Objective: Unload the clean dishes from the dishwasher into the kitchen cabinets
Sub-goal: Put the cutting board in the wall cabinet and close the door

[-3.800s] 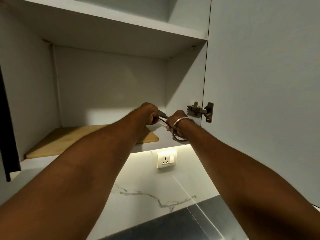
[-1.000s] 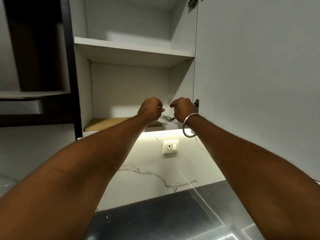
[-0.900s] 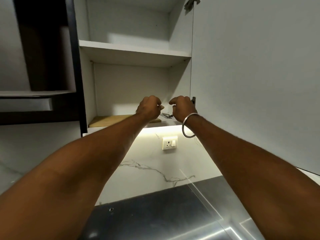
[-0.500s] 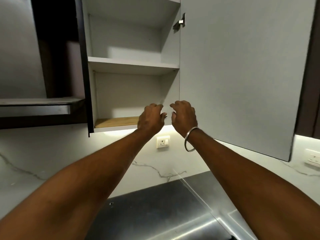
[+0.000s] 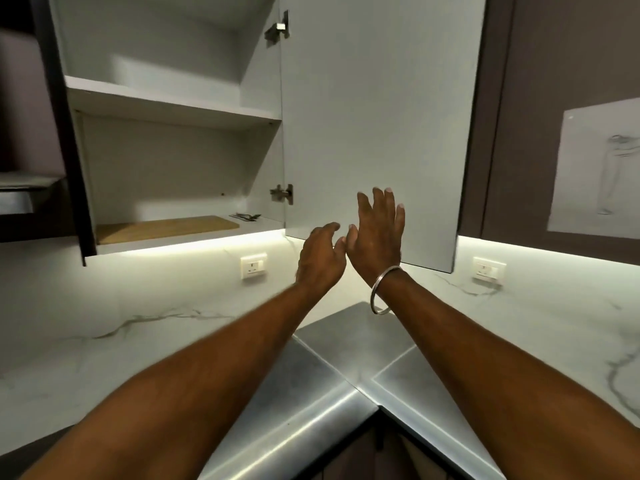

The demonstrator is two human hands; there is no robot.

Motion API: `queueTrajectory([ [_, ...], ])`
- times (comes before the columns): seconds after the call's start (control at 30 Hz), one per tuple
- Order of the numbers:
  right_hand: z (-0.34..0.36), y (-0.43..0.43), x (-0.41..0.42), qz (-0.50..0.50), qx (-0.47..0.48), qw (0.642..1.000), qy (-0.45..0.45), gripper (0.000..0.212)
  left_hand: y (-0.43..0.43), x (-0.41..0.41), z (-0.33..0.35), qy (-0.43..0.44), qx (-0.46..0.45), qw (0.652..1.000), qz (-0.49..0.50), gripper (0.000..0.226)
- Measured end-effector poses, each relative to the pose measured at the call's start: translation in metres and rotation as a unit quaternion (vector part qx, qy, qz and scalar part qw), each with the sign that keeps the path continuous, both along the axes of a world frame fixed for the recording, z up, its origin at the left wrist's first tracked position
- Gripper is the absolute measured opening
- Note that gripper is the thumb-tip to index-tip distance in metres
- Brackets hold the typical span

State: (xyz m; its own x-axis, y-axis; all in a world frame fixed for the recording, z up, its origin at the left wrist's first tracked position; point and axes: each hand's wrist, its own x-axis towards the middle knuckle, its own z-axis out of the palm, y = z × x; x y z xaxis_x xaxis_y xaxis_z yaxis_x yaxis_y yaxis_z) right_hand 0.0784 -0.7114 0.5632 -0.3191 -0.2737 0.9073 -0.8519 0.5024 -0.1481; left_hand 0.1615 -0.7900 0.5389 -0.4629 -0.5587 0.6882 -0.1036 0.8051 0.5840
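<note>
The upper cabinet stands open, its grey door (image 5: 374,109) swung out to the right. On its bottom shelf (image 5: 194,241) lie a wooden cutting board (image 5: 166,227) and, to the board's right, a small pile of metal cutlery (image 5: 246,216). My right hand (image 5: 377,233), with a metal bangle at the wrist, is raised in front of the door's lower part, fingers straight and spread, holding nothing. My left hand (image 5: 320,256) hangs just left of it below the door's bottom edge, fingers loosely bent and empty.
A second shelf (image 5: 166,102) above is bare. White marble backsplash carries two wall sockets (image 5: 254,265) (image 5: 488,270). A steel countertop corner (image 5: 349,375) lies below my arms. Dark cabinets flank both sides; a white sheet (image 5: 599,168) hangs at right.
Both hands have come out of the cabinet and away to the right, leaving the cutlery on the shelf. My right hand has opened flat before the door. The view has pulled back.
</note>
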Motion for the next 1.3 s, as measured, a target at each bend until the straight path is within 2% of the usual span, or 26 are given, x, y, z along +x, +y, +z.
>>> queueTrajectory([
  [0.23, -0.009, 0.066, -0.049, -0.096, -0.014, 0.995, 0.003, 0.064, 0.069, -0.057, -0.008, -0.007, 0.015, 0.998, -0.06, 0.034],
  [0.3, -0.007, 0.08, -0.058, -0.092, -0.034, 0.995, -0.008, 0.066, 0.083, -0.072, -0.007, -0.004, 0.035, 0.997, -0.068, 0.027],
  [0.4, -0.007, 0.093, -0.066, -0.024, -0.09, 0.992, -0.079, 0.067, 0.103, -0.09, -0.009, 0.012, 0.151, 0.984, -0.097, 0.02],
  [0.47, -0.011, 0.101, -0.076, 0.017, -0.126, 0.983, -0.134, 0.066, 0.116, -0.103, -0.014, 0.025, 0.285, 0.947, -0.144, 0.024],
  [0.57, -0.015, 0.109, -0.091, 0.056, -0.163, 0.956, -0.238, 0.06, 0.126, -0.119, -0.021, 0.072, 0.45, 0.868, -0.197, 0.04],
  [0.7, -0.016, 0.113, -0.099, 0.084, -0.205, 0.94, -0.26, 0.036, 0.124, -0.127, -0.024, 0.136, 0.554, 0.792, -0.216, 0.043],
  [0.8, -0.014, 0.111, -0.098, 0.104, -0.26, 0.924, -0.262, 0.025, 0.117, -0.123, -0.025, 0.169, 0.584, 0.759, -0.232, 0.037],
  [0.97, -0.019, 0.105, -0.076, 0.168, -0.325, 0.897, -0.247, 0.013, 0.104, -0.105, -0.027, 0.205, 0.608, 0.73, -0.236, 0.031],
  [1.3, -0.03, 0.084, -0.006, 0.273, -0.262, 0.916, -0.137, 0.024, 0.07, -0.05, -0.034, 0.256, 0.615, 0.726, -0.171, 0.028],
])
